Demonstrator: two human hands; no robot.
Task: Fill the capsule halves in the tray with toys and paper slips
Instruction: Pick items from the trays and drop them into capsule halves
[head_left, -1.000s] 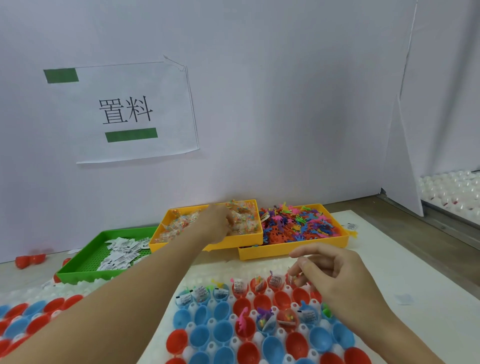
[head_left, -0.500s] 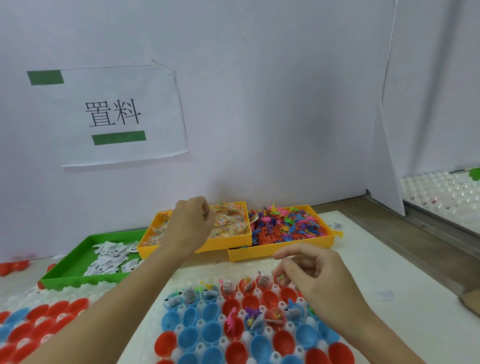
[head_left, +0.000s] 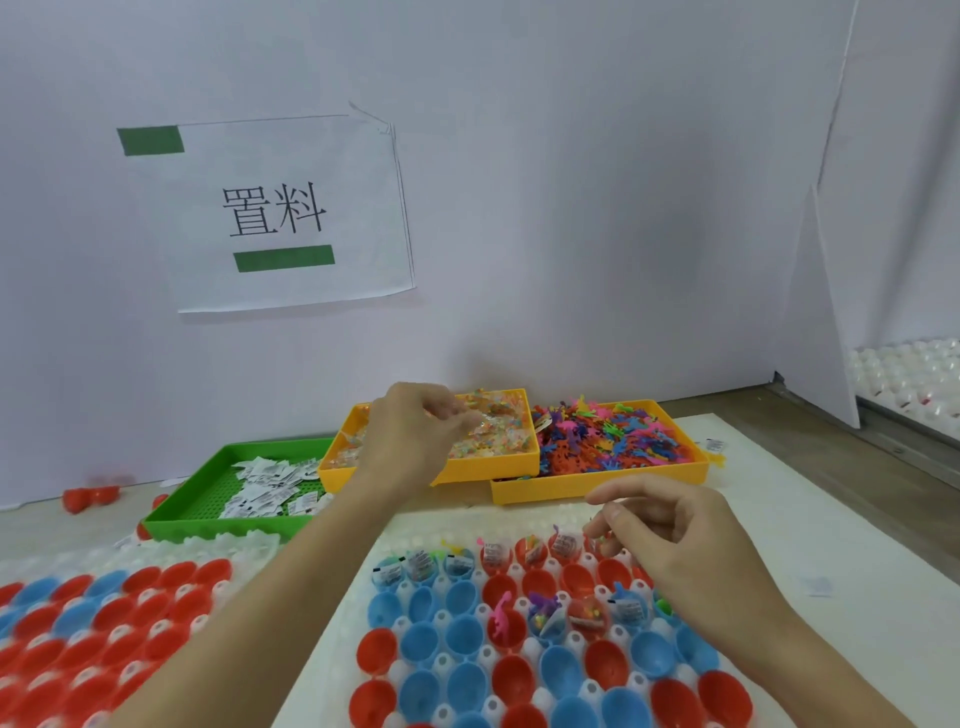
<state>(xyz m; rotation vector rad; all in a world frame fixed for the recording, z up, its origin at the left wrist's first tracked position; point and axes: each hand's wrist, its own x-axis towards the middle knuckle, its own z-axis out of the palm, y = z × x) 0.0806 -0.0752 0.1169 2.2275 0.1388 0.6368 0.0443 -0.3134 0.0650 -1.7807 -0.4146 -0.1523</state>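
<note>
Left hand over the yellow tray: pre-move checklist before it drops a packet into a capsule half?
1. Left hand holds a clear packet above the yellow tray: ok.
2. Only one packet pinched: cannot tell.
3. Right hand clear of the empty halves: ok, it hovers over the back row.
4. Right hand holds anything: cannot tell.
5. Empty halves left in the capsule tray: ok, many blue and red ones.
6. Paper slips stocked in the green tray: ok.

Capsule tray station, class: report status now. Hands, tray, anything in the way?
Left hand pinching clear packets over the orange bin. Right hand loosely curled above the capsule tray. Back row filled, front cups empty. Nothing in the way.
</note>
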